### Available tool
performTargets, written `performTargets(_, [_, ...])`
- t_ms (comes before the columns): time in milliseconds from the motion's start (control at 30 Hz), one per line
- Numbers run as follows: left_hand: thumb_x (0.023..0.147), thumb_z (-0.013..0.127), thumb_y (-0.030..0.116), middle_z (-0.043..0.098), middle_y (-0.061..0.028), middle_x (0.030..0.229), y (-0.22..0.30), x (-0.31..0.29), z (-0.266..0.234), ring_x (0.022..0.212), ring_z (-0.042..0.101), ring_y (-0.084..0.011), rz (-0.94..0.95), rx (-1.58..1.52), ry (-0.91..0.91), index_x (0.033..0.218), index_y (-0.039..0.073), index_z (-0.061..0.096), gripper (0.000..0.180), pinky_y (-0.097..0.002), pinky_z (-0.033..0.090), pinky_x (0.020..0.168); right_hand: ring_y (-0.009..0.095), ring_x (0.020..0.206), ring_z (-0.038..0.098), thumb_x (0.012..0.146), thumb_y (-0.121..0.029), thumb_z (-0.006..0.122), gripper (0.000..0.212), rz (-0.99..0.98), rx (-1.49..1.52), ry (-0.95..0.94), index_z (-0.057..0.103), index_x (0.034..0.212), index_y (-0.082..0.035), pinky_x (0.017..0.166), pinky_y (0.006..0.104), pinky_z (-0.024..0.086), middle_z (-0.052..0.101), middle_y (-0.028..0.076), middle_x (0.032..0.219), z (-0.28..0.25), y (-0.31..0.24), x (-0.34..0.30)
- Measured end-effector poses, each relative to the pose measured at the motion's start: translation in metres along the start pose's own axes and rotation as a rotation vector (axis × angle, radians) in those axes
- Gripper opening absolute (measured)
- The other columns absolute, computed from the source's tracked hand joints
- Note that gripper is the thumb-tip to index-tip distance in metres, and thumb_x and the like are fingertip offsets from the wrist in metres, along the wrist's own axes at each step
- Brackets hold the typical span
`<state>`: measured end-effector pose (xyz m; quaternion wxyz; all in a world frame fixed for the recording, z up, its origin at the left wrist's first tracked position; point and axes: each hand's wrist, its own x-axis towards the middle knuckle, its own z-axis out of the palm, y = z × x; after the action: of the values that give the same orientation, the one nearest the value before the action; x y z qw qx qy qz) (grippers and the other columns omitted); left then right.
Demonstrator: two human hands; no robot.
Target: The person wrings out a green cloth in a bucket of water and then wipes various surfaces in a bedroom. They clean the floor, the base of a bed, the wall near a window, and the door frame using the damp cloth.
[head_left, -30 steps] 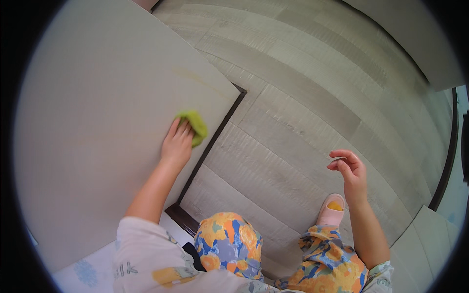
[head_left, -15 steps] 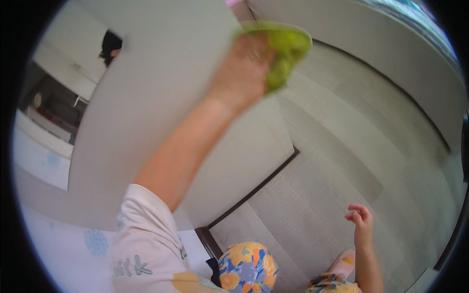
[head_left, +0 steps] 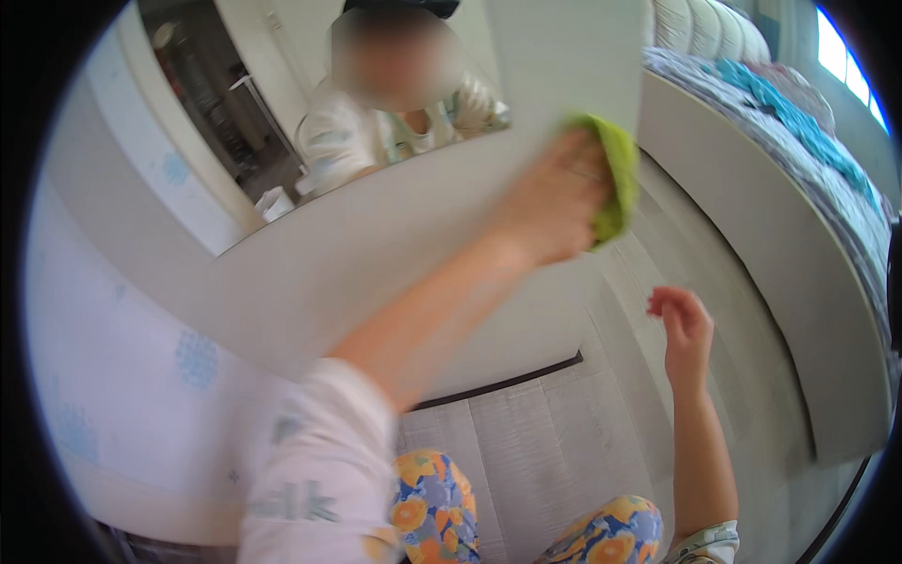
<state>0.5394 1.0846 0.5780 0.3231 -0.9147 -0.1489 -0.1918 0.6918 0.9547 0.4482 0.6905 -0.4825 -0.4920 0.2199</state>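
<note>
A bright green cloth point(head_left: 618, 183) is bunched in my left hand point(head_left: 564, 197), which is closed on it and blurred by motion. My left arm reaches across a pale flat panel point(head_left: 413, 254), with the cloth at the panel's right edge. I cannot tell how firmly the cloth presses on it. Off to the right, my right hand point(head_left: 686, 324) hangs in the air above the floor, its fingers loosely bent and nothing visible in them.
A mirror point(head_left: 282, 103) on the panel reflects a person and a doorway. To the right stands a bed with a pale side board point(head_left: 752, 263), grey bedding and a turquoise cloth point(head_left: 799, 132). Grey plank floor point(head_left: 507, 432) lies between. A wall with blue patterns point(head_left: 197, 357) is at left.
The view has tilted up, bringing more of the mirror and bed into sight. My left hand and the cloth appear lower and further right in view; my right hand appears higher.
</note>
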Motion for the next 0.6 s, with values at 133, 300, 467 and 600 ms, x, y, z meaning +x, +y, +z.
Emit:
performTargets(133, [0.067, 0.055, 0.027, 0.049, -0.0054, 0.118, 0.006, -0.037, 0.022, 0.117, 0.036, -0.0180, -0.065, 0.143, 0.111, 0.114, 0.010, 0.050, 0.050, -0.0381, 0.015, 0.104, 0.014, 0.094, 0.046, 0.083, -0.009, 0.048, 0.031, -0.440, -0.150, 0.200, 0.046, 0.113, -0.002, 0.083, 0.0267, 0.036, 0.050, 0.008, 0.105, 0.034, -0.036, 0.098])
performTargets(300, [0.068, 0.059, 0.031, 0.056, -0.0028, 0.104, -0.031, -0.215, -0.051, 0.105, 0.047, -0.0212, -0.408, 0.331, -0.108, 0.100, 0.015, 0.058, 0.036, -0.0429, 0.021, 0.101, 0.028, 0.113, 0.035, 0.086, -0.034, 0.042, 0.053, -0.634, -0.288, 0.450, 0.028, 0.129, -0.007, 0.094, 0.0363, 0.028, 0.035, 0.015, 0.127, 0.088, -0.077, 0.159])
performTargets(467, [0.067, 0.061, 0.023, 0.054, -0.0084, 0.092, -0.079, -0.298, -0.096, 0.091, 0.047, -0.0268, -1.167, 0.093, 0.219, 0.090, 0.008, 0.055, 0.029, -0.0441, 0.033, 0.081, 0.032, 0.110, 0.035, 0.086, -0.036, 0.042, 0.053, -0.681, -0.422, 0.584, 0.028, 0.128, -0.006, 0.092, 0.0390, 0.029, 0.038, 0.019, 0.121, 0.139, -0.069, 0.179])
performTargets(600, [0.060, 0.055, 0.009, 0.048, -0.0183, 0.095, -0.044, -0.203, -0.027, 0.093, 0.041, -0.0378, -1.027, -0.047, 0.382, 0.093, 0.005, 0.051, 0.033, -0.0556, 0.025, 0.082, 0.031, 0.109, 0.036, 0.087, -0.033, 0.041, 0.049, -0.666, -0.370, 0.545, 0.031, 0.127, -0.006, 0.092, 0.0380, 0.029, 0.039, 0.019, 0.117, 0.148, -0.066, 0.185])
